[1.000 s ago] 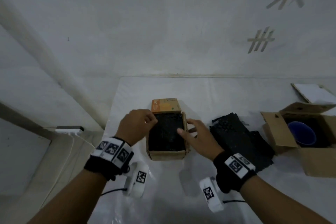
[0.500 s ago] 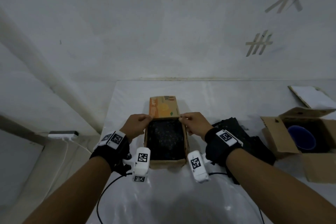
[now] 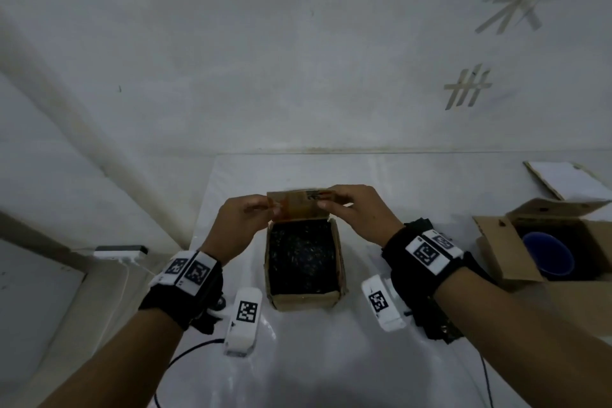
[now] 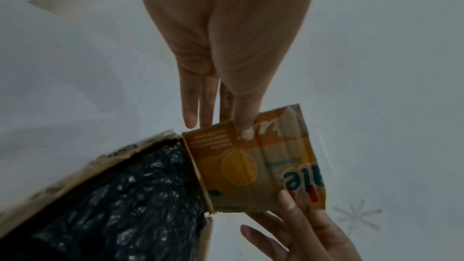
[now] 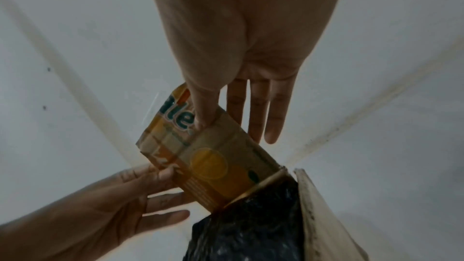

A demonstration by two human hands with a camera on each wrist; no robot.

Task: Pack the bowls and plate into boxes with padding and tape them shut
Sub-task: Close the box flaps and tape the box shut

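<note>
A small cardboard box (image 3: 304,299) stands at the table's middle, filled to the top with black bubble-wrap padding (image 3: 301,255); whatever lies under the padding is hidden. Its far flap (image 3: 296,207), printed orange, stands raised. My left hand (image 3: 265,209) pinches the flap's left edge and my right hand (image 3: 326,201) pinches its right edge. In the left wrist view the thumb presses the flap (image 4: 253,168) from the front with the fingers behind, above the padding (image 4: 125,195). The right wrist view shows the same grip on the flap (image 5: 213,162).
A larger open box (image 3: 496,248) at the right holds a blue bowl (image 3: 548,257). Loose black padding (image 3: 437,328) lies under my right wrist. A white board (image 3: 563,182) rests at the far right. The wall runs along the table's far edge; a power strip (image 3: 119,252) sits left.
Both hands moved from the box's sides to its far flap, took hold of it and lifted it from lying flat to standing up.
</note>
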